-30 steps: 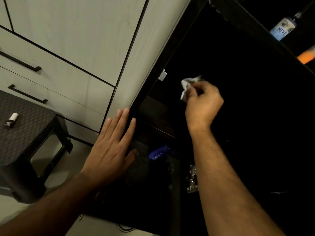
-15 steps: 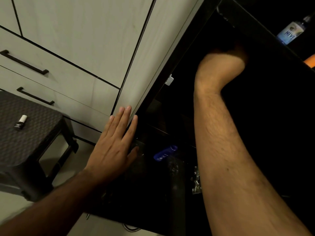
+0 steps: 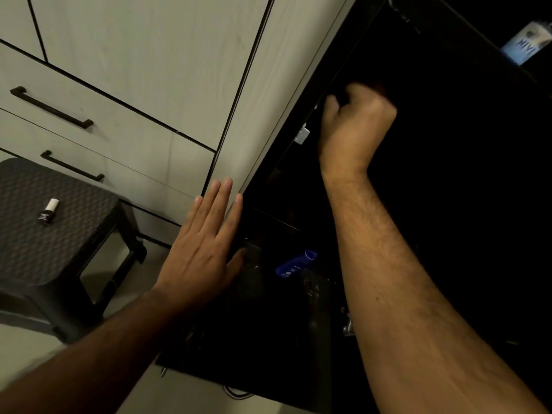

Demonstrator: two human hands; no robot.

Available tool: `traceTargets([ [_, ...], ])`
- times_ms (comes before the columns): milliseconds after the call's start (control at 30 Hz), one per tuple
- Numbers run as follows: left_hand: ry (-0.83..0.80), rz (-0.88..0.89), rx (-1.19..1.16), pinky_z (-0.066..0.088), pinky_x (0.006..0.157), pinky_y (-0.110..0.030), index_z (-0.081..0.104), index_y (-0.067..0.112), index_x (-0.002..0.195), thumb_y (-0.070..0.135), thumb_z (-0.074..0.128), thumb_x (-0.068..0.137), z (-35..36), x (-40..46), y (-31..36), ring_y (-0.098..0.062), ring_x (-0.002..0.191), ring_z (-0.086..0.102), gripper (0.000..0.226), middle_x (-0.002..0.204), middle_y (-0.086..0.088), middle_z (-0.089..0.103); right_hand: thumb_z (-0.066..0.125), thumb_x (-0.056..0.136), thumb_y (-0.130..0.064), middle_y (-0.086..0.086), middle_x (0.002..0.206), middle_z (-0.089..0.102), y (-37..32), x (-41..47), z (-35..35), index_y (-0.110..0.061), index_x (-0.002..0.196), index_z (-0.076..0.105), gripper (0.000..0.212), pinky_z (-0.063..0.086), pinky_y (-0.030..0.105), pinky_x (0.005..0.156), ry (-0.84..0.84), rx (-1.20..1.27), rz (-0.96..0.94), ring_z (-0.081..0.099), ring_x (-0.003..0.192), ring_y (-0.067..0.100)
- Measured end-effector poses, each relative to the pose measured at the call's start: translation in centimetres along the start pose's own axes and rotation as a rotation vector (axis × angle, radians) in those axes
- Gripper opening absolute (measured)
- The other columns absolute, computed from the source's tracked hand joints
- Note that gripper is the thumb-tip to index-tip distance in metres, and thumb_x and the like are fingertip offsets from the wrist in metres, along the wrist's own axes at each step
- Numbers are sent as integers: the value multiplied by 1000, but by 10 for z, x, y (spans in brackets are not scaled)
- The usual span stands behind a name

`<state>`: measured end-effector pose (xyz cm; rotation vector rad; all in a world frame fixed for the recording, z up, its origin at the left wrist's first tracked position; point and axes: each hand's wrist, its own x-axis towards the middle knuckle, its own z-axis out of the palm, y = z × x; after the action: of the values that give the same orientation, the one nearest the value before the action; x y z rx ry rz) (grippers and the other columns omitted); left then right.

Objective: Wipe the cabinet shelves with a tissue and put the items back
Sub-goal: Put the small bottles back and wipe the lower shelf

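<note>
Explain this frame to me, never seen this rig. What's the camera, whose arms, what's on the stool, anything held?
There is no robot: a person wears a wide-angle camera on the head, looking forward and down, so both arms enter from the bottom. The left hand lies flat with straight fingers against the pale edge of the cabinet. The right hand reaches into the dark open cabinet with curled fingers; whether its grip holds a tissue cannot be seen here, since the hand is blurred and the inside is dark. A blue bottle lies lower down inside, and a labelled bottle stands on a shelf at top right. On the dark woven stool at left lies a small dark bottle with a white cap.
</note>
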<state>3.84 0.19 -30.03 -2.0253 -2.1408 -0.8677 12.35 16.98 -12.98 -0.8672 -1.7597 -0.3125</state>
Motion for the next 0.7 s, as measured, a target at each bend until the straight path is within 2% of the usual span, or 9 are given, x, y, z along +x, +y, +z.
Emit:
traceTargets([
  [67, -1, -2, 11, 8, 118, -45, 6, 5, 153, 46, 33, 91, 0, 0, 1, -27, 149, -6, 79, 160, -16, -7, 74, 65, 6, 5, 60, 55, 6, -26, -2, -11, 64, 66, 19, 33, 6, 59, -78, 47, -5, 47, 58, 6],
  [100, -1, -6, 14, 6, 119, -44, 5, 6, 153, 46, 32, 91, -1, -1, 2, -26, 149, -7, 79, 160, -16, -8, 74, 69, 6, 9, 73, 64, 7, -41, -1, -5, 77, 72, 14, 38, 4, 65, -138, 42, -34, 54, 65, 9],
  [200, 3, -12, 3, 4, 119, -42, 5, 6, 153, 46, 33, 91, -2, -2, 3, -26, 149, -7, 79, 160, -17, -7, 73, 78, 0, 11, 84, 68, 11, -76, 5, -1, 84, 73, 6, 50, 15, 71, -387, 33, -16, 67, 74, 18],
  [400, -3, -30, 20, 7, 121, -44, 4, 6, 153, 40, 45, 93, -8, -8, 6, -26, 149, -7, 80, 160, -17, -7, 59, 91, -5, 9, 100, 68, -5, -79, 3, -5, 97, 74, 16, 45, 17, 75, -654, -81, 116, 66, 91, 20],
  [467, -21, -50, 16, 7, 121, -45, 4, 7, 153, 37, 52, 92, -16, -7, 10, -26, 149, -7, 83, 160, -16, -7, 55, 93, -6, 9, 101, 69, -8, -72, 1, -7, 101, 73, 19, 50, 26, 80, -779, -78, 267, 65, 93, 21],
  [533, -40, -60, 12, 6, 121, -44, 5, 8, 153, 35, 56, 91, -26, -6, 15, -25, 149, -7, 85, 160, -16, -6, 55, 90, -4, 8, 90, 68, -9, -67, 2, -6, 93, 73, 18, 50, 31, 79, -824, 26, 463, 62, 85, 20],
  [600, -47, -67, 29, 1, 121, -41, 5, 8, 153, 34, 57, 91, -39, -2, 19, -25, 148, -9, 85, 160, -16, -7, 55, 91, -3, 5, 84, 66, -18, -66, -4, -3, 86, 71, 17, 57, 34, 79, -719, 346, 848, 63, 80, 18],
  [667, -46, -77, 48, -2, 121, -39, 3, 8, 153, 34, 56, 92, -54, 2, 23, -24, 148, -10, 85, 160, -15, -9, 51, 92, 1, 6, 82, 63, -29, -67, -13, -4, 87, 67, 18, 59, 29, 66, -585, 679, 1208, 63, 74, 19],
  [700, -50, -83, 53, -3, 121, -38, 3, 8, 154, 35, 56, 92, -60, 3, 24, -24, 148, -11, 85, 160, -15, -10, 49, 92, 3, 6, 81, 62, -35, -67, -19, -7, 90, 66, 19, 56, 25, 59, -555, 777, 1311, 61, 71, 19],
])
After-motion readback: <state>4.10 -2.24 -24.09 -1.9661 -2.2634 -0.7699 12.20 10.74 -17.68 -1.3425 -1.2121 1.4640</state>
